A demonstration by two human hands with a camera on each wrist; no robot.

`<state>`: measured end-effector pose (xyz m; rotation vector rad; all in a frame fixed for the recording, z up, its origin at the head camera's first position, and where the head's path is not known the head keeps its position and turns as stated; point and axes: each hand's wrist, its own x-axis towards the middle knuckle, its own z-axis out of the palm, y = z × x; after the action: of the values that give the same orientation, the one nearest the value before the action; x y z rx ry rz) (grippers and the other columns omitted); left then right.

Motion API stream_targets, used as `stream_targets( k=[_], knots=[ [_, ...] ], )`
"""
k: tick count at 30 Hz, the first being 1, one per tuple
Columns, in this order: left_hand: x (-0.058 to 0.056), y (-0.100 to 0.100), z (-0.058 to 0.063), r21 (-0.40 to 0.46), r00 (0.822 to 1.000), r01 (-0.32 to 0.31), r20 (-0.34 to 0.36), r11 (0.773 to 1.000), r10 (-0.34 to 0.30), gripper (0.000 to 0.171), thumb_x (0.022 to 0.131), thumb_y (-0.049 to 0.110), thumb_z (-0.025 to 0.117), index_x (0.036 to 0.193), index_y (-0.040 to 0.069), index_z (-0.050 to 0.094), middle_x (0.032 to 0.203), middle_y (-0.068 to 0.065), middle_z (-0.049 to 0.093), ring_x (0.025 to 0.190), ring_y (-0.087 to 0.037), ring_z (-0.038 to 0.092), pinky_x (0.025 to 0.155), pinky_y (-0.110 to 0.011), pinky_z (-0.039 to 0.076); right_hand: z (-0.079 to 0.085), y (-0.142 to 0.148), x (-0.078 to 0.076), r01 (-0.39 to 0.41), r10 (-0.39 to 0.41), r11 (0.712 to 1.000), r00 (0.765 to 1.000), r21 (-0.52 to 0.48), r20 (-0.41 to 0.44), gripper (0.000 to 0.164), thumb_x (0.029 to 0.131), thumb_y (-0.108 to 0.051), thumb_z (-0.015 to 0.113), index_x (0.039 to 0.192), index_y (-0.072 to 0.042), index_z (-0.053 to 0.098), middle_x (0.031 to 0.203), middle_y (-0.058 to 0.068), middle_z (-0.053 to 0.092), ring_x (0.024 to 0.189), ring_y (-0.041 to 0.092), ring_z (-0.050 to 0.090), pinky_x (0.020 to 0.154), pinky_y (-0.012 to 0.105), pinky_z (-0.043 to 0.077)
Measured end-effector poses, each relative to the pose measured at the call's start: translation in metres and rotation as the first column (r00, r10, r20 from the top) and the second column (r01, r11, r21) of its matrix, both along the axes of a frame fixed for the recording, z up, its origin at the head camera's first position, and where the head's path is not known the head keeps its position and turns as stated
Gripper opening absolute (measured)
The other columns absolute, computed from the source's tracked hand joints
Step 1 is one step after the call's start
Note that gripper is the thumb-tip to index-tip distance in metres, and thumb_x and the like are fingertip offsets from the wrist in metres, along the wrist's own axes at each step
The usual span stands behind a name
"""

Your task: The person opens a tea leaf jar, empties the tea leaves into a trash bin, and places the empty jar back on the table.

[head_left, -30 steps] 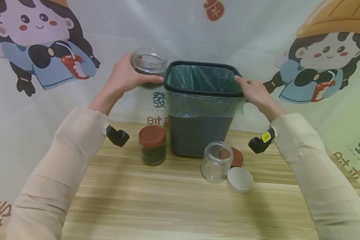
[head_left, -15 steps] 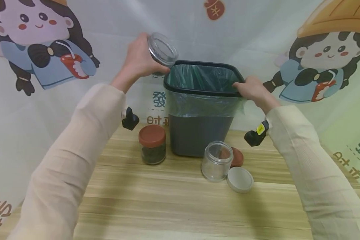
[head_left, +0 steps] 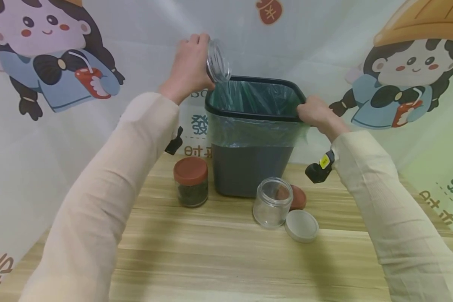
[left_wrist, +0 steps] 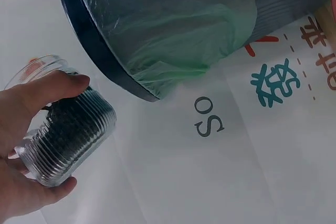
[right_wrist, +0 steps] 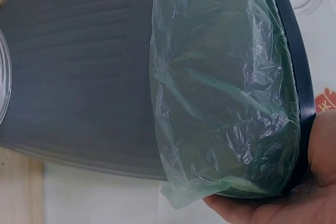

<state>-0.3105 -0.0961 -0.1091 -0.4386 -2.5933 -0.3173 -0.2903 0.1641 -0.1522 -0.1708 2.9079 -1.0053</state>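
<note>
My left hand (head_left: 190, 63) grips a clear ribbed glass jar (left_wrist: 73, 132) holding dark contents. Tipped on its side, the jar has its mouth at the left rim of the trash can (head_left: 254, 116). That can is dark grey, with a black rim and a green plastic liner (head_left: 249, 98) folded over it. At the can's right rim, my right hand (head_left: 317, 112) holds on, thumb over the top and fingers beneath, as the right wrist view shows. In the left wrist view the dark contents sit in the lower part of the jar.
Left of the can stands a jar with a red lid (head_left: 191, 171) and dark contents. In front of the can is an uncovered clear jar (head_left: 272, 205), beside a red lid (head_left: 298, 198) and a whitish lid (head_left: 302, 226). A printed cloth (head_left: 147, 25) hangs behind the wooden table (head_left: 219, 260).
My left hand has raised the glass jar, moved it right to the can's rim and tipped it from upright onto its side. My right hand has shifted slightly at the rim.
</note>
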Motion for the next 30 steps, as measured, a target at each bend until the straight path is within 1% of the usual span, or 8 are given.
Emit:
stream_targets(
  k=[2,4,8,15,19,22,26,30],
  knots=[
    [-0.001,0.002,0.002,-0.069,1.000,-0.012,-0.017,0.998,0.011,0.086,0.070,0.017,0.074,0.134,-0.004,0.022,0.133,-0.021,0.033,0.120,-0.035,0.032,0.102,-0.039,0.028,0.000,0.000,-0.001,-0.001,0.001,1.000,1.000,0.001,-0.005,0.018,0.090,-0.008,0.023,0.074,-0.005,0.029,0.077,0.008,0.027,0.054,0.014,0.024,0.056,0.028,0.028],
    [-0.003,0.005,0.004,-0.118,0.999,-0.024,-0.029,0.993,0.021,0.086,0.069,0.016,0.075,0.134,-0.004,0.022,0.133,-0.021,0.033,0.120,-0.035,0.032,0.102,-0.039,0.029,0.000,-0.001,-0.001,0.000,0.000,1.000,1.000,0.000,0.000,0.019,0.090,-0.008,0.022,0.072,-0.006,0.029,0.076,0.008,0.026,0.053,0.012,0.023,0.056,0.028,0.027],
    [-0.005,0.009,0.005,-0.186,0.998,-0.042,-0.055,0.982,0.032,0.084,0.067,0.012,0.074,0.134,-0.003,0.025,0.131,-0.020,0.035,0.118,-0.034,0.034,0.099,-0.039,0.034,0.000,-0.001,-0.002,0.007,-0.007,1.000,1.000,-0.003,0.002,0.020,0.090,-0.008,0.022,0.071,-0.006,0.029,0.076,0.008,0.026,0.052,0.011,0.022,0.056,0.027,0.027],
    [-0.008,0.014,0.003,-0.333,0.991,-0.056,-0.133,0.941,0.012,0.070,0.070,-0.001,0.066,0.129,-0.003,0.029,0.127,-0.021,0.038,0.114,-0.035,0.037,0.094,-0.041,0.038,-0.003,-0.002,-0.003,0.004,-0.004,1.000,1.000,-0.026,0.011,0.017,0.091,-0.008,0.022,0.076,-0.005,0.029,0.082,0.009,0.026,0.053,0.011,0.024,0.056,0.026,0.026],
    [-0.009,0.017,0.001,-0.376,0.979,-0.074,-0.204,0.924,-0.004,0.059,0.072,-0.009,0.058,0.125,-0.002,0.034,0.125,-0.020,0.041,0.113,-0.034,0.038,0.093,-0.040,0.039,-0.004,-0.002,-0.003,0.009,-0.008,1.000,1.000,-0.016,0.015,0.014,0.091,-0.009,0.022,0.080,-0.004,0.030,0.086,0.010,0.026,0.058,0.014,0.026,0.059,0.026,0.027],
    [-0.009,0.020,0.001,-0.404,0.966,-0.092,-0.257,0.910,-0.016,0.055,0.074,-0.010,0.056,0.124,-0.001,0.036,0.124,-0.019,0.042,0.114,-0.034,0.038,0.093,-0.040,0.038,-0.004,-0.001,-0.003,0.004,-0.004,1.000,1.000,-0.023,0.019,0.015,0.092,-0.009,0.021,0.079,-0.005,0.029,0.084,0.010,0.025,0.057,0.013,0.025,0.059,0.027,0.026],
    [-0.010,0.024,0.003,-0.458,0.953,-0.111,-0.302,0.882,-0.037,0.054,0.076,-0.008,0.058,0.125,0.000,0.036,0.123,-0.019,0.044,0.116,-0.034,0.038,0.095,-0.040,0.037,-0.003,0.000,-0.002,-0.001,0.001,1.000,1.000,-0.027,0.017,0.018,0.093,-0.010,0.021,0.077,-0.006,0.027,0.083,0.009,0.025,0.054,0.012,0.023,0.060,0.028,0.026],
    [-0.010,0.027,0.004,-0.513,0.940,-0.120,-0.333,0.850,-0.068,0.056,0.074,-0.009,0.060,0.124,0.000,0.037,0.123,-0.019,0.044,0.116,-0.033,0.038,0.096,-0.040,0.036,-0.001,0.000,-0.001,0.003,-0.003,1.000,1.000,-0.024,0.012,0.017,0.093,-0.010,0.021,0.078,-0.006,0.028,0.083,0.009,0.025,0.058,0.013,0.025,0.062,0.029,0.026]
  ],
)
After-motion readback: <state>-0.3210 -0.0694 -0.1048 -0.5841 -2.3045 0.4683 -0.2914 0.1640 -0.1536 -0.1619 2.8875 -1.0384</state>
